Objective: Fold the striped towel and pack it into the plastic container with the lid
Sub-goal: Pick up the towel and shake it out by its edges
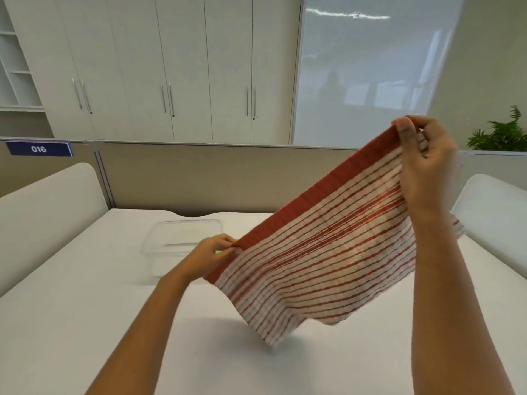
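A white towel with thin red stripes and a solid red border (322,252) hangs stretched in the air above the white table (85,323). My left hand (215,253) pinches its lower left corner, low over the table. My right hand (422,155) pinches the other corner of the red border, raised high at the right, so the top edge slants up to the right. The towel's bottom edge droops close to the tabletop. A clear plastic container (179,238) sits on the table behind my left hand, with a bit of green showing at my fingers.
A beige partition (228,178) runs along the table's far edge. White chair backs stand at the left (48,212) and right (496,212). White cabinets, a frosted glass panel and a green plant (502,132) lie beyond.
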The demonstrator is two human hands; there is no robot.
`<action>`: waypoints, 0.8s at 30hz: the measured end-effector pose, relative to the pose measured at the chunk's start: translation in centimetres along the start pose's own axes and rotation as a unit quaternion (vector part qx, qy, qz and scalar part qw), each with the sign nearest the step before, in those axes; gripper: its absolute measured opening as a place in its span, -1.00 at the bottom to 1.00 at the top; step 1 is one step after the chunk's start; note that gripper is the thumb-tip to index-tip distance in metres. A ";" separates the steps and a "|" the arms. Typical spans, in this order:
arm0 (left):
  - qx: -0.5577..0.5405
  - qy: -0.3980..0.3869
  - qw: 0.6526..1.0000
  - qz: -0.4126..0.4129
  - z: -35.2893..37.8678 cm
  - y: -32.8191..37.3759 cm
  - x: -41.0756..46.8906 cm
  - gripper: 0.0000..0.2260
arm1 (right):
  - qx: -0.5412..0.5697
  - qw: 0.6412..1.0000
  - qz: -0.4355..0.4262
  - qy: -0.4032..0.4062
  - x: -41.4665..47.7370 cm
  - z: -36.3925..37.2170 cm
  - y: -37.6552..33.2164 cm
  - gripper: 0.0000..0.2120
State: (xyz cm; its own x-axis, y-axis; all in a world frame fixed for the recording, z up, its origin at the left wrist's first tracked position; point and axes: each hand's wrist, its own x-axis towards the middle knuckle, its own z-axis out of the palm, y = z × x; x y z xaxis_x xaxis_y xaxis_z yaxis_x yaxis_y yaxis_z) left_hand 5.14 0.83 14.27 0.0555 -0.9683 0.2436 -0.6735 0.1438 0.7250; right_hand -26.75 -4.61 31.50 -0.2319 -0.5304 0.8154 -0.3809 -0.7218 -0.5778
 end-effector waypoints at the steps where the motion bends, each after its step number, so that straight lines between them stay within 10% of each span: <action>1: -0.001 0.007 1.000 -0.005 -1.0 -0.4 0.0 -0.88 | 0.005 1.000 0.021 0.004 -0.1 -0.4 0.8 -0.66; 19: -0.164 0.319 0.933 0.037 -6.0 -0.4 -2.8 -0.85 | -0.053 0.987 0.154 -0.013 -4.9 -1.9 9.3 -0.52; 24: -0.205 0.302 0.931 0.009 -5.2 -1.4 -4.4 -0.90 | -0.083 0.979 0.171 -0.068 -7.1 -3.5 10.3 -0.62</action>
State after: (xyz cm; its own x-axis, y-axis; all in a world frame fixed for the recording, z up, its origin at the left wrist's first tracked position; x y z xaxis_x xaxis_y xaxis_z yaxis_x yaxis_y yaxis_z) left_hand 9.67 5.93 15.49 0.5341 -0.6918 0.4859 -0.3476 0.3441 0.8722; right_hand -32.12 -6.72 19.84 -0.2543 -0.7911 0.5563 -0.4441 -0.4155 -0.7938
